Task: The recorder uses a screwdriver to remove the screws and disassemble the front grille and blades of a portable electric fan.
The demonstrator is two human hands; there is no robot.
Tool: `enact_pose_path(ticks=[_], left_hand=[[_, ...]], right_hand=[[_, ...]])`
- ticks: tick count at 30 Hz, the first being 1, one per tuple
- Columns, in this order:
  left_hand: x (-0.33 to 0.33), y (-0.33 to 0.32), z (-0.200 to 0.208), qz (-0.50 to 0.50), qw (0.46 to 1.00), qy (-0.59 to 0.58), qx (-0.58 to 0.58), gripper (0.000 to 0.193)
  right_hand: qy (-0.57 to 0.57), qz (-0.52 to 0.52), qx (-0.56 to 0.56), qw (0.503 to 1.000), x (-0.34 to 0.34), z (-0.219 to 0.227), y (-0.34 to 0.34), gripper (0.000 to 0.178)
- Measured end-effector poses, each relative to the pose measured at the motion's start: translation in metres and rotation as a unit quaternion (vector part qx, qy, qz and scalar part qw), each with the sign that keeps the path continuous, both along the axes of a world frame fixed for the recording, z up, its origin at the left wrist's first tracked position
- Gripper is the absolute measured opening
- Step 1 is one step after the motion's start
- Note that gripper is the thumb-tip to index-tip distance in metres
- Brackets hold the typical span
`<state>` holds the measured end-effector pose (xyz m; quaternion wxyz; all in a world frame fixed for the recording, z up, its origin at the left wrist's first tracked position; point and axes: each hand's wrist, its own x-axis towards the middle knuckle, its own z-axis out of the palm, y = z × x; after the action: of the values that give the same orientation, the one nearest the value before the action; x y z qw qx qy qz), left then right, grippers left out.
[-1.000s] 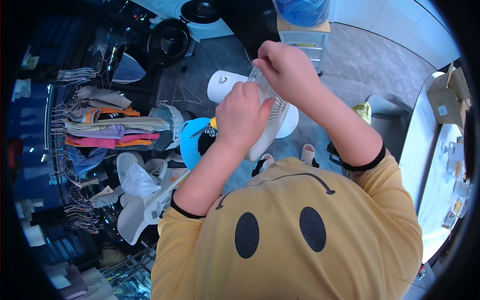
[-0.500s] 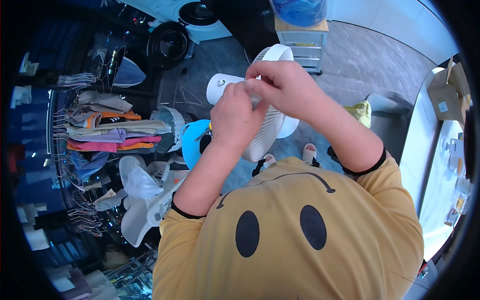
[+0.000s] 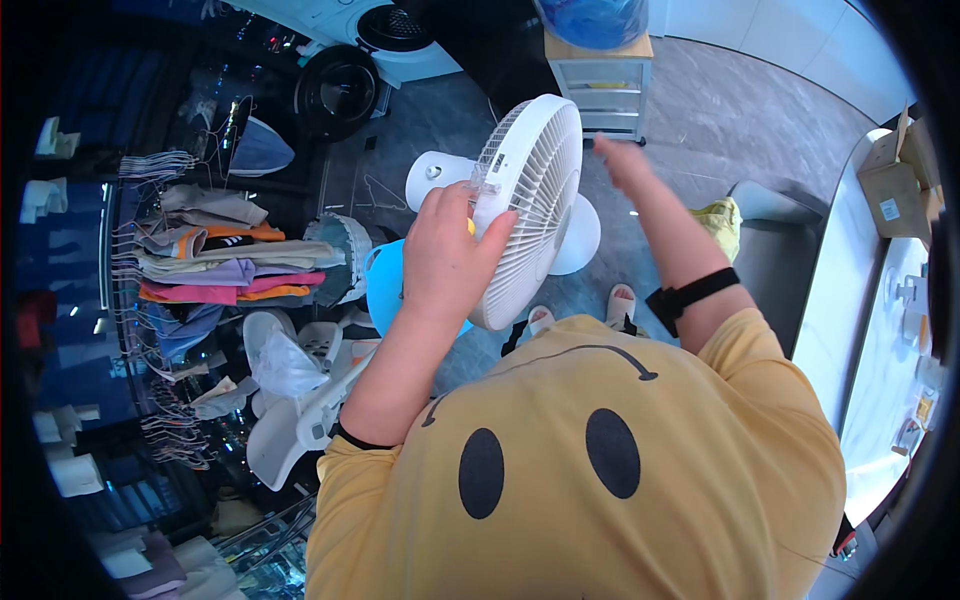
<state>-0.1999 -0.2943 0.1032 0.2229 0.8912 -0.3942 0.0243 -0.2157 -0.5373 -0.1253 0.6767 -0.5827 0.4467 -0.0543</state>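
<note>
A white electric fan [image 3: 540,225] stands in front of me, its round slatted grille seen at a slant. My left hand [image 3: 445,245] grips the near left part of its rim, thumb on the front grille and fingers round the far edge. Something small and clear, perhaps plastic, shows at the fingertips, too unclear to name. A bit of yellow peeks out beside the same hand. My right hand [image 3: 622,165] is off the fan, to the right of it, and motion smears its fingers. Under my left forearm is a light blue bucket-like thing [image 3: 385,290], partly hidden.
Clothes on hangers [image 3: 230,255] fill the left side, with a white baby chair [image 3: 290,435] below them. A washing machine [image 3: 415,50] has its round door swung out. A wheeled cart [image 3: 600,95] is at the far side. On the right are a counter [image 3: 825,280] and a cardboard box [image 3: 890,185].
My right hand has left the left hand and swung out to the right, clear of the fan. My left hand has spread from a pinch to a hold on the fan's rim.
</note>
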Motion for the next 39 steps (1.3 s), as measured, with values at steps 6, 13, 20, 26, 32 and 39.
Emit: enact_pose_path(ticks=[6, 13, 20, 26, 32, 39], left_hand=[[-0.019, 0.006, 0.006, 0.028, 0.999, -0.008, 0.045, 0.043], [-0.026, 0.013, 0.001, 0.068, 0.996, -0.021, 0.062, 0.042], [-0.015, 0.008, 0.006, 0.077, 0.996, -0.048, 0.003, 0.036], [-0.008, 0.011, 0.022, 0.009, 1.000, 0.026, 0.001, 0.036], [0.006, 0.019, 0.019, -0.023, 0.997, 0.071, -0.028, 0.036], [0.024, 0.014, 0.018, -0.047, 0.997, 0.050, -0.020, 0.034]], right_hand=[[0.016, 0.065, 0.362, 0.930, -0.012, -0.098, 0.063, 0.072], [0.012, 0.070, 0.400, 0.914, -0.004, -0.102, 0.070, 0.063], [0.018, 0.015, 0.308, 0.951, -0.029, -0.097, 0.074, 0.059], [0.003, -0.068, 0.284, 0.956, -0.056, -0.079, 0.083, 0.059], [-0.066, -0.106, 0.428, 0.895, -0.055, -0.091, 0.099, 0.062], [-0.207, -0.315, 0.446, 0.812, -0.039, -0.091, 0.122, 0.047]])
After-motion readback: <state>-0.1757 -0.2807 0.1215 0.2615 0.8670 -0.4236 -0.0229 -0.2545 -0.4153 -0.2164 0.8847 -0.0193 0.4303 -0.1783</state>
